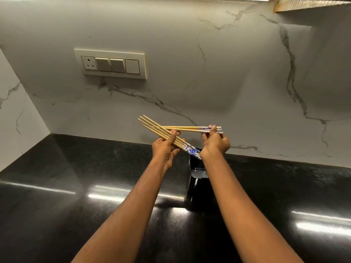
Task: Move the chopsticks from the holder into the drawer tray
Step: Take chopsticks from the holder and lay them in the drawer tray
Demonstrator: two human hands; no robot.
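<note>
My left hand (165, 149) grips a bundle of several wooden chopsticks (152, 127) with blue-and-white patterned ends, tips pointing up and to the left. My right hand (215, 142) pinches a pair of chopsticks (182, 128) by their patterned ends, held level with the tips toward the left bundle, where they cross. Both hands hover above a black glossy holder (195, 185) standing on the counter, partly hidden behind my right forearm. No drawer tray is in view.
A polished black stone counter (76, 196) runs below, with bright light reflections. A white marble backsplash (228, 82) stands behind, bearing a switch and socket panel (111, 63). A side wall closes the left corner.
</note>
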